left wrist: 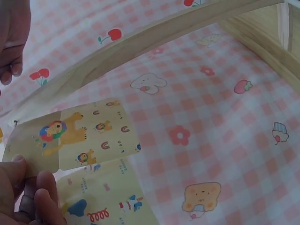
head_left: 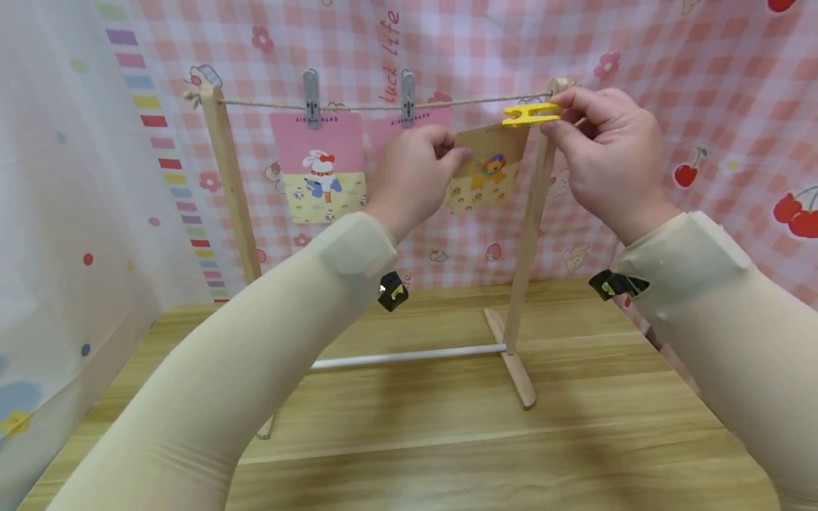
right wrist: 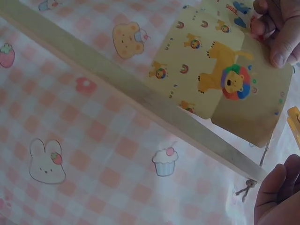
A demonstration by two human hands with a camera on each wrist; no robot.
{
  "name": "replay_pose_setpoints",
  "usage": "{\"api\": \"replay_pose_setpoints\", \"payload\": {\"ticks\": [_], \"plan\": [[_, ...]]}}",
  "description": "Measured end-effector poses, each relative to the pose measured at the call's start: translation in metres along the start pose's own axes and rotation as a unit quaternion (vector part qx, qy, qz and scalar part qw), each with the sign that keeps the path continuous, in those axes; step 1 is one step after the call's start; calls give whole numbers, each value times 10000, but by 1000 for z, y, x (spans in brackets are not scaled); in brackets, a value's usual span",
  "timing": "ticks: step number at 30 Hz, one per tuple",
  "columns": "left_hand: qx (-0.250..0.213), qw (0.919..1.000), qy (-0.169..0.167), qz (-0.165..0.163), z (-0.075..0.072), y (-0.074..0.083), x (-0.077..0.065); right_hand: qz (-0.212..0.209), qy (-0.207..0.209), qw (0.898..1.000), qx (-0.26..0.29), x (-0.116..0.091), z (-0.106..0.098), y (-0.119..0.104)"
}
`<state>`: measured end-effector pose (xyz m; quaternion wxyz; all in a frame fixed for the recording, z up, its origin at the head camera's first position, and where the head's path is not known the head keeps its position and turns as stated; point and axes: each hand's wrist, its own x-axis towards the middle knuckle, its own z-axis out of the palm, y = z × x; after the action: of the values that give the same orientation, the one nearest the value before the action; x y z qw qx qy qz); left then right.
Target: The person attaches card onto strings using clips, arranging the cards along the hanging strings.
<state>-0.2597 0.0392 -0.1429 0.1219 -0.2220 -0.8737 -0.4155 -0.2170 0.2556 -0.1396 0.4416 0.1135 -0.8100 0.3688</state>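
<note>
My left hand (head_left: 418,174) pinches the upper left corner of a brown and yellow card with a lion (head_left: 488,167) between thumb and fingers. The card hangs tilted just below the twine line (head_left: 486,101). My right hand (head_left: 610,152) pinches the tail end of a yellow clothespin (head_left: 530,114), its jaws pointing left by the card's upper right corner. In the right wrist view a small gap shows between clothespin (right wrist: 294,123) and card (right wrist: 225,75). Left of my hands, grey clothespins (head_left: 311,99) hold a rabbit card (head_left: 319,170) and another pink card (head_left: 383,133), mostly hidden by my left hand.
The twine is tied between two wooden posts (head_left: 231,184) of a stand, with a white bar (head_left: 409,355) low between its feet. It stands on a wood-grain table (head_left: 396,440). A pink checked cloth (head_left: 486,42) hangs close behind.
</note>
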Motion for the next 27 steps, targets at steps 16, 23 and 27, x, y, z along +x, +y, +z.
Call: {"api": "replay_pose_setpoints", "payload": {"ticks": [16,23,27], "plan": [[107,9986,424,-285,7,4,14,-204,-257,9958,-853,26,-3,-11],[285,9981,488,-241,10,3,15,-397,-330,9929,-1071,32,0,-9],[308,9980,513,-224,11,1,16,-481,-393,9903,-1244,34,0,-11]]}}
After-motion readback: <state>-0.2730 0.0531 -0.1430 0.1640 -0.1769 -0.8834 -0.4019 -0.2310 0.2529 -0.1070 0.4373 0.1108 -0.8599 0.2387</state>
